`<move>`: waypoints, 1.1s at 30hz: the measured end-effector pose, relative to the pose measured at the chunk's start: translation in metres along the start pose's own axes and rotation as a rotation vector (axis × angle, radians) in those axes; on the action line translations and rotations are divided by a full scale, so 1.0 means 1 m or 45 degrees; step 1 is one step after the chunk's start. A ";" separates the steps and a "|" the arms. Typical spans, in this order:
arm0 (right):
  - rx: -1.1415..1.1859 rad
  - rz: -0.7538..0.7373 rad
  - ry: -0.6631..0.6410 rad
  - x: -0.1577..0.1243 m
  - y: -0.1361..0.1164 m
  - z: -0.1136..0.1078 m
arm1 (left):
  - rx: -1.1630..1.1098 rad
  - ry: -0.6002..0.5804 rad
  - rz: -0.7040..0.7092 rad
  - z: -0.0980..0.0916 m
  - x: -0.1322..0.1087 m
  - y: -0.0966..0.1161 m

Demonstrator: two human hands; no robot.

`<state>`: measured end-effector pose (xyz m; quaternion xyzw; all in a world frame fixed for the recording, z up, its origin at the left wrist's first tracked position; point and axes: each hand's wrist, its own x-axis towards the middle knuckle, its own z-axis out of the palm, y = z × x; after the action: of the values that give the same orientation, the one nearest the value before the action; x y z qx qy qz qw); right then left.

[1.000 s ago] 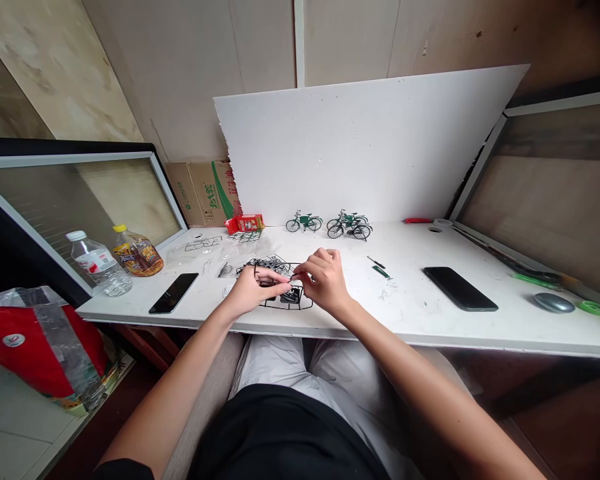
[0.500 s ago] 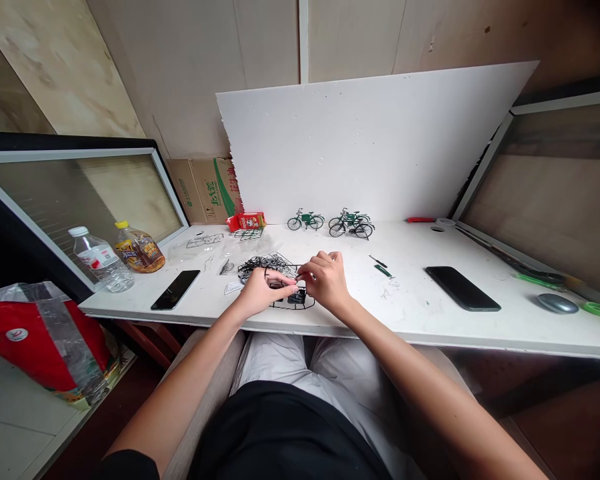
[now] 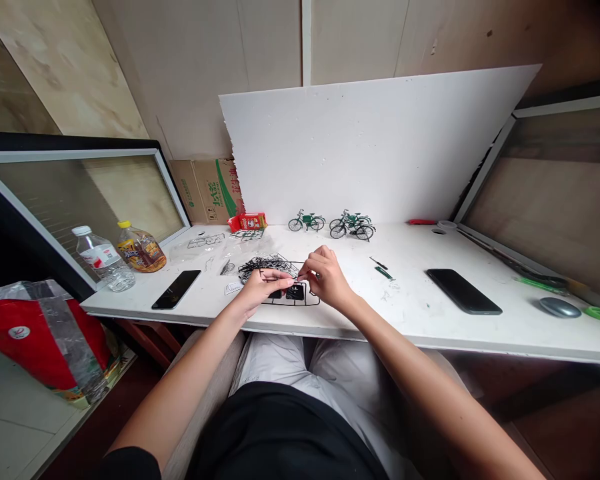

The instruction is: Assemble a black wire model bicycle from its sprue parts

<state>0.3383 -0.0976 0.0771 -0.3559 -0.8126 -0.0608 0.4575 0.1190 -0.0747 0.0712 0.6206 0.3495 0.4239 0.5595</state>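
My left hand (image 3: 261, 289) is closed on a black plastic sprue frame (image 3: 296, 293), its thumb and fingers pinching the upper edge. The frame carries small dark parts and is tilted over the front of the desk. My right hand (image 3: 326, 275) is closed in a pinch at the frame's upper right side, its fingertips almost touching the left ones. What lies between the right fingertips is too small to make out. Just behind the hands spreads a tangled heap of black sprues (image 3: 263, 264), partly hidden by the left hand.
Assembled model bicycles (image 3: 307, 221) stand at the back against a white board (image 3: 380, 147). A small green part (image 3: 383, 273) lies right of my hands. Phones (image 3: 177, 289) lie on both sides. Two bottles (image 3: 103, 257), a red packet (image 3: 247, 221) and a grey mouse (image 3: 560, 307) are also on the desk (image 3: 410, 327).
The sprue frame has shifted slightly and tilted in my hands, showing its lower right corner further right. My right hand has turned a little, and both hands stay close together.
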 end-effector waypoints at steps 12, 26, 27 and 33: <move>-0.171 -0.153 -0.102 0.001 -0.018 -0.001 | -0.052 0.018 -0.190 -0.006 -0.005 0.015; -0.162 -0.048 -0.121 0.007 0.002 -0.017 | 0.219 -0.017 0.084 -0.003 -0.003 0.008; -0.166 -0.041 -0.127 0.007 0.002 -0.018 | 0.245 -0.012 0.107 -0.002 -0.004 0.008; -0.084 0.086 0.108 0.004 0.007 -0.010 | 0.465 0.223 0.368 0.001 0.000 0.001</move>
<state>0.3485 -0.0944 0.0846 -0.3950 -0.7777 -0.0870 0.4813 0.1201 -0.0754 0.0719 0.7159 0.3748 0.4815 0.3392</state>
